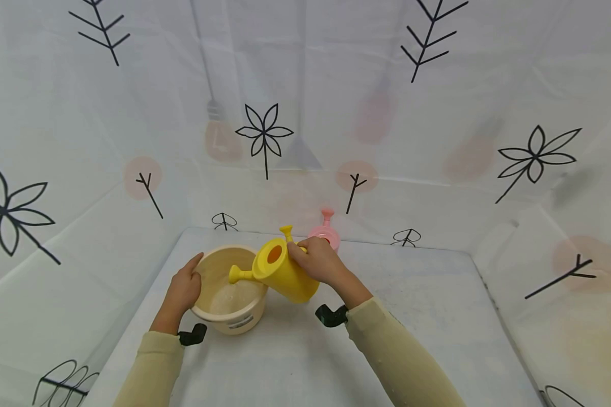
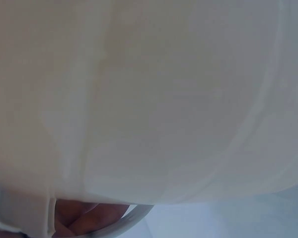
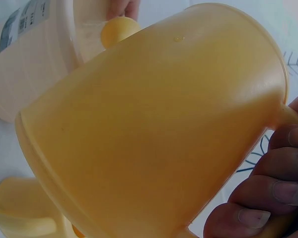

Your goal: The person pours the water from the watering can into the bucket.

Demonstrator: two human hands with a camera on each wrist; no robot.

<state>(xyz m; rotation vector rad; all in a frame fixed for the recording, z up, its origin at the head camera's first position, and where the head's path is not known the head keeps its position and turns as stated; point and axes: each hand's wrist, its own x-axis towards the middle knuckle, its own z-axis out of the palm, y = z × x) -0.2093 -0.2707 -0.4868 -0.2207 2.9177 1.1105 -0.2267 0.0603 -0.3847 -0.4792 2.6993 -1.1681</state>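
My right hand [image 1: 318, 259] grips the handle of a yellow watering can [image 1: 287, 277], its fingers curled round it in the right wrist view. The can is tilted left, and its spout reaches over the inside of a cream bucket [image 1: 254, 314]. A little liquid shows at the bucket's bottom. At the bucket's left side my left hand [image 1: 185, 287] holds the rim, index finger along the edge. The left wrist view is mostly filled by the bucket wall [image 2: 164, 109], with fingers [image 2: 97, 218] partly hidden behind a pale handle piece.
Behind the tilted can stands a pink watering can [image 1: 327, 232]. A second yellow watering can [image 3: 27, 198] shows at the lower left of the right wrist view; its spout [image 1: 286, 230] peeks out in the head view. White patterned sheeting [image 1: 295, 192] surrounds the white table [image 1: 397, 316].
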